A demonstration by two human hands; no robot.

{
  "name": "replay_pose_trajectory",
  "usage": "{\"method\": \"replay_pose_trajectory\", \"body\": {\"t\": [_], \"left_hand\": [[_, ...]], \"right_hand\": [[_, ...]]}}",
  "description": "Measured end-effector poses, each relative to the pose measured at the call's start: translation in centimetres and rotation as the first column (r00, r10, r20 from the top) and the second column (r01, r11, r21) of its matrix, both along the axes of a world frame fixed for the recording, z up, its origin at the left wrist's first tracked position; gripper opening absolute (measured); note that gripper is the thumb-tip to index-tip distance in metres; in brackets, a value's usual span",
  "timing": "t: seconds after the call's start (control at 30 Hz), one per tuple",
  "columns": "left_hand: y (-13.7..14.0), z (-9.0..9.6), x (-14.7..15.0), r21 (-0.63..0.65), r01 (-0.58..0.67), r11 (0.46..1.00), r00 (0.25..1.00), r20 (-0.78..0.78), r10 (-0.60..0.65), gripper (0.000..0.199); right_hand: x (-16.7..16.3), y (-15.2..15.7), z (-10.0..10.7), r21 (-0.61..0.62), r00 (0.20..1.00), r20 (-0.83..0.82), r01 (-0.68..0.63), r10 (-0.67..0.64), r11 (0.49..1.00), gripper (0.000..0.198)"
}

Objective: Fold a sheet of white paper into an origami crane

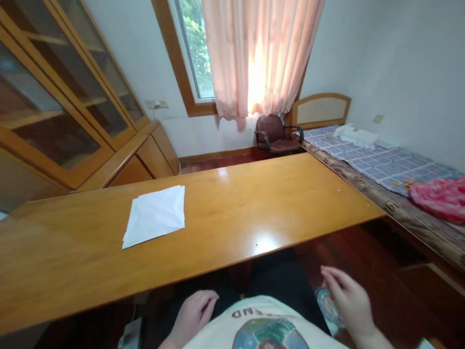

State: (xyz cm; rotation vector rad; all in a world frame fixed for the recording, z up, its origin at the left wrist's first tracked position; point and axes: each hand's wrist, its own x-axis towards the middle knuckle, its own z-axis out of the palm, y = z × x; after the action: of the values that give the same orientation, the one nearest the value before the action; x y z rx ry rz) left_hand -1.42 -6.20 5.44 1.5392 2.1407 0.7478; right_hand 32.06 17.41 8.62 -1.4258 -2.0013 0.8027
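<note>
White, thin, slightly creased paper sheets [156, 213] lie on the left part of a glossy yellow-brown wooden table [225, 208]. Below the table's near edge, the left hand [198, 310] curls loosely, and the blurred right hand [345, 295] bends its fingers beside a pale patterned object [329, 316]; I cannot tell either grip. Beyond the table's far edge stands a maroon padded armchair [276, 133]

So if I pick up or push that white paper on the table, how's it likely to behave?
The white paper is probably light and floppy, as it looks like thin sheets lying flat. It will likely slide easily, since the table looks smooth and glossy. The sheets may slip apart when lifted, because their edges don't quite line up.
</note>
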Motion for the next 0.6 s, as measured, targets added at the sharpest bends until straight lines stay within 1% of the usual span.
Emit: {"method": "replay_pose_trajectory", "body": {"t": [0.03,0.07,0.1,0.13,0.17,0.2,0.23,0.27,0.3,0.33,0.37,0.4,0.43,0.47,0.53,0.6], "left_hand": [[-0.3,1.1,-0.4,0.034,0.033,0.999,0.999,-0.023,-0.032,0.024],[-0.3,2.3,-1.0,0.05,0.057,0.997,0.997,-0.056,-0.054,0.023],[-0.1,3.5,-1.7,0.06,0.075,0.995,0.993,-0.096,-0.069,0.024],[0.5,4.5,-2.5,0.055,0.081,0.995,0.989,-0.131,-0.074,0.024],[1.3,5.4,-3.5,0.048,0.08,0.996,0.984,-0.164,-0.071,0.025],[2.5,6.1,-4.6,0.039,0.077,0.996,0.979,-0.191,-0.068,0.026],[4.0,6.7,-5.8,0.032,0.081,0.996,0.974,-0.216,-0.073,0.027],[5.8,7.1,-7.1,0.026,0.088,0.996,0.967,-0.24,-0.08,0.028],[7.8,7.5,-8.5,0.024,0.08,0.996,0.959,-0.273,-0.071,0.028],[10.0,7.7,-9.7,0.021,0.046,0.999,0.95,-0.309,-0.037,0.027],[12.2,7.9,-10.9,0.016,-0.017,1.0,0.938,-0.347,0.022,0.026],[14.5,8.0,-11.8,-0.004,-0.084,0.996,0.922,-0.381,0.076,0.025],[16.6,8.0,-12.6,-0.025,-0.155,0.988,0.902,-0.412,0.131,0.024],[18.5,7.8,-13.1,-0.023,-0.223,0.975,0.88,-0.435,0.191,0.026],[21.3,7.1,-13.7,0.029,-0.338,0.941,0.841,-0.438,0.316,0.036],[22.6,6.1,-14.1,0.094,-0.391,0.916,0.819,-0.418,0.393,0.046]], "right_hand": [[-1.6,-0.3,-0.5,-0.018,0.996,-0.024,-0.083,0.083,0.996,0.035],[-3.1,-0.7,-1.1,-0.032,0.978,-0.041,-0.205,0.204,0.978,0.037],[-4.7,-1.0,-1.5,-0.047,0.938,-0.05,-0.346,0.343,0.937,0.04],[-6.3,-1.0,-1.6,-0.02,0.859,-0.026,-0.512,0.511,0.859,0.041],[-8.0,-0.6,-1.5,-0.001,0.757,0.042,-0.653,0.652,0.758,0.043],[-9.8,0.2,-1.1,0.007,0.66,0.119,-0.748,0.742,0.664,0.043],[-11.9,1.3,-0.4,0.011,0.582,0.174,-0.808,0.794,0.589,0.043],[-14.1,2.8,0.4,0.022,0.548,0.212,-0.83,0.809,0.557,0.043],[-16.6,4.5,1.4,0.036,0.562,0.244,-0.82,0.79,0.572,0.045],[-19.3,6.1,2.3,0.055,0.602,0.279,-0.788,0.748,0.613,0.046],[-22.1,7.7,3.1,0.09,0.653,0.298,-0.746,0.696,0.66,0.044],[-24.8,9.1,3.6,0.126,0.684,0.315,-0.718,0.658,0.685,0.043],[-27.3,10.3,3.7,0.146,0.68,0.351,-0.719,0.644,0.679,0.049],[-29.5,11.3,3.6,0.159,0.686,0.388,-0.708,0.616,0.688,0.059],[-32.6,12.8,2.4,0.196,0.736,0.43,-0.641,0.522,0.742,0.07],[-34.1,13.6,0.8,0.239,0.798,0.433,-0.55,0.419,0.801,0.077]]}}
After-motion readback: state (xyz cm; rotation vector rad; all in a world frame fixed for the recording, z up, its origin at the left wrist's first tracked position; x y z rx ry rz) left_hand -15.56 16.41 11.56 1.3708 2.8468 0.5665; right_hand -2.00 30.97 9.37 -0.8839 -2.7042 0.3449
